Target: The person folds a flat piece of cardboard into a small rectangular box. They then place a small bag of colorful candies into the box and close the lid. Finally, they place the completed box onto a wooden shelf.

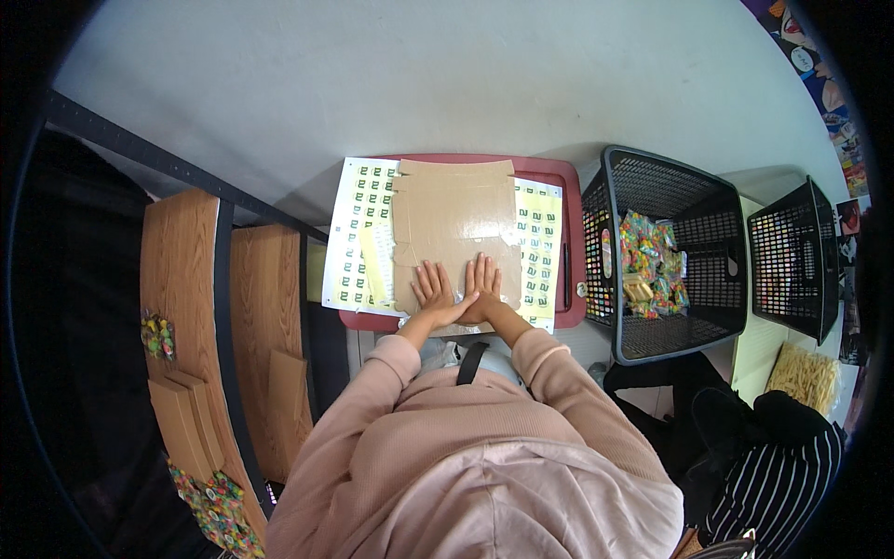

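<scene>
A flattened brown cardboard box (454, 210) lies in front of me, its upper face shiny. My left hand (435, 291) rests flat on its near part, fingers stretched out. Beside it my right hand (482, 281) is also laid flat on the cardboard, the two hands touching near the thumbs. Neither hand grips anything. Under the cardboard are sticker sheets (361, 200) with rows of dark printed marks, showing on both sides. These lie on a red-rimmed board or low table (559, 170).
A black plastic basket (675, 168) holding colourful packets (643, 256) stands at right, with a second basket (792, 270) beyond. Wooden shelves (186, 270) at left carry brown boxes (182, 429) and colourful packets (209, 503). Striped clothing (782, 475) shows at lower right.
</scene>
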`<state>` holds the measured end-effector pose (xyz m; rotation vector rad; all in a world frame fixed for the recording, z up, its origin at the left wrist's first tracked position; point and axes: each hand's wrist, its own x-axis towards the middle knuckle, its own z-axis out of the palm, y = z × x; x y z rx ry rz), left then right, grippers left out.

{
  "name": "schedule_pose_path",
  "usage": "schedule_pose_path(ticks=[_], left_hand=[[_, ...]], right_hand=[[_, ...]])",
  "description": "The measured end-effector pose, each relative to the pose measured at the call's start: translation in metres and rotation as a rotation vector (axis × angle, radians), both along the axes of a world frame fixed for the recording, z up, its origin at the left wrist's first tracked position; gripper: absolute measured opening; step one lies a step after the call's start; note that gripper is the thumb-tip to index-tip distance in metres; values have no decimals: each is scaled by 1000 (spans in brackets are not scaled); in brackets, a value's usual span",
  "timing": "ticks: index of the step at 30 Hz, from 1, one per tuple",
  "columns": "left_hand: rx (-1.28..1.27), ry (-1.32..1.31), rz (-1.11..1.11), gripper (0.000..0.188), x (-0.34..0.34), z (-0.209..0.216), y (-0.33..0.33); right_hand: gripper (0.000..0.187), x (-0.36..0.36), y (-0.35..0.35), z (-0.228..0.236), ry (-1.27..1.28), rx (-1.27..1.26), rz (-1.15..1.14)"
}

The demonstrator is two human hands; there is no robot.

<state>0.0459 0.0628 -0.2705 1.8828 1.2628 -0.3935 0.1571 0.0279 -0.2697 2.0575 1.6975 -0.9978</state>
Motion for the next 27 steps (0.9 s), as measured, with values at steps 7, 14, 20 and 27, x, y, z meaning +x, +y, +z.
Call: schedule_pose_path(ticks=[7, 14, 20, 27], left_hand=[[-117, 70, -23, 117, 2, -4, 6], [-259, -108, -65, 99, -19, 2, 29], [325, -175, -137, 92, -61, 6, 9], [541, -94, -261, 104, -55, 7, -23]], right_hand=[[141, -1, -1, 13, -1, -11, 21], [125, 22, -9, 4, 195, 197, 78], [93, 56, -33, 22, 45, 478, 117], [101, 30, -54, 15, -248, 532, 219]])
